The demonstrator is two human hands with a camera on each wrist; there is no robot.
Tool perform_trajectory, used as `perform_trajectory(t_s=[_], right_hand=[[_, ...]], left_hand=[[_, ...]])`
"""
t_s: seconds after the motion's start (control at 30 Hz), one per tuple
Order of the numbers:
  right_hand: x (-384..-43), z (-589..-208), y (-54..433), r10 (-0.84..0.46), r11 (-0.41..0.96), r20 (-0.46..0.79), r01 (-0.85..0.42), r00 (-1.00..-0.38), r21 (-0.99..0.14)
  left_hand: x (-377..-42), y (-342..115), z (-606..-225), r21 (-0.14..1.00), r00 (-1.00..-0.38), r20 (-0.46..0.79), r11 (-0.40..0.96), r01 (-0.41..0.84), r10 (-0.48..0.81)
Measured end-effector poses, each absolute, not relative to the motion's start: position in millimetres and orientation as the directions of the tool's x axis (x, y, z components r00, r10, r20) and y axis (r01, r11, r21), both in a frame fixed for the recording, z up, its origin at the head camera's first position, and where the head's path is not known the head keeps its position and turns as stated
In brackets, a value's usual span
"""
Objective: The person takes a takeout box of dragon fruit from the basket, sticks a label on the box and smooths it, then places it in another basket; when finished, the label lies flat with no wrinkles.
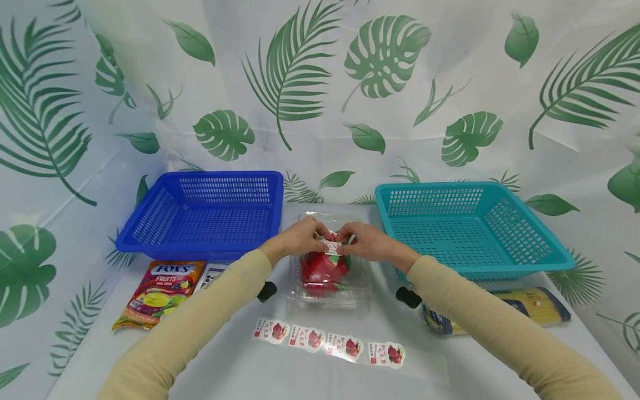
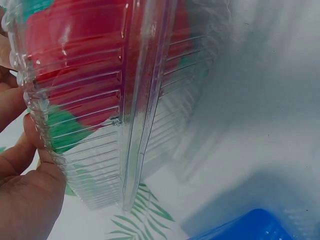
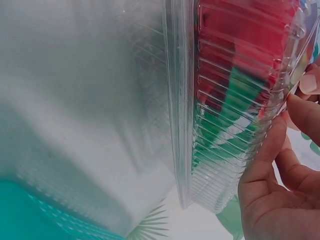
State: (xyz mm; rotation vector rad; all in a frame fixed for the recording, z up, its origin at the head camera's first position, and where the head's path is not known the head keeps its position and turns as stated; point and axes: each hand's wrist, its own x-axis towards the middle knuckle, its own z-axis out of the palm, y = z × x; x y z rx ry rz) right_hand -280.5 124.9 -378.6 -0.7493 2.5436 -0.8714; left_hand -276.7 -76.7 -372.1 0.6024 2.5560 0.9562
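Observation:
A clear plastic clamshell box (image 1: 361, 284) stands closed in the middle of the table, with red and green dragon fruit (image 1: 320, 272) inside. Over its lid my left hand (image 1: 299, 238) and right hand (image 1: 369, 242) meet, pinching a small white printed sticker (image 1: 332, 248) by its two sides. Whether the sticker touches the lid cannot be told. In the left wrist view, the left fingers (image 2: 35, 145) are at the box's top edge; the right fingers (image 3: 272, 145) are at the opposite edge in the right wrist view. Both wrist views largely hide the sticker.
A backing sheet with several dragon fruit stickers (image 1: 345, 346) lies in front. A blue basket (image 1: 200, 253) stands left, a teal basket (image 1: 480, 272) right. A candy bag (image 1: 155, 291) and a partly hidden white packet (image 1: 212, 273) lie left, a spaghetti pack (image 1: 540, 306) right.

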Motion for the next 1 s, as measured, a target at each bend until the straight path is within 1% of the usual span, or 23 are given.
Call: perform_trajectory(t_s=[0.3,0.5,0.73,0.87,1.0], right_hand=[[-281,-380,125,-0.575,0.671,-0.154,-0.356,-0.804,-0.650],[-282,-380,124,-0.557,0.680,-0.160,-0.337,-0.815,-0.652],[-281,-378,124,-0.560,0.660,-0.137,-0.341,-0.817,-0.669],[-275,-379,129,-0.514,0.657,-0.117,-0.302,-0.849,-0.691],[-264,-382,133,-0.430,0.672,-0.064,-0.272,-0.901,-0.688]], left_hand=[[-279,-78,-374,0.696,-0.844,-0.155,0.663,0.275,0.513],[-279,-79,-374,0.684,-0.855,-0.156,0.678,0.269,0.495],[-279,-81,-374,0.676,-0.862,-0.122,0.677,0.291,0.493],[-277,-83,-375,0.674,-0.871,-0.110,0.680,0.289,0.479],[-275,-83,-378,0.675,-0.879,-0.093,0.678,0.290,0.468]])
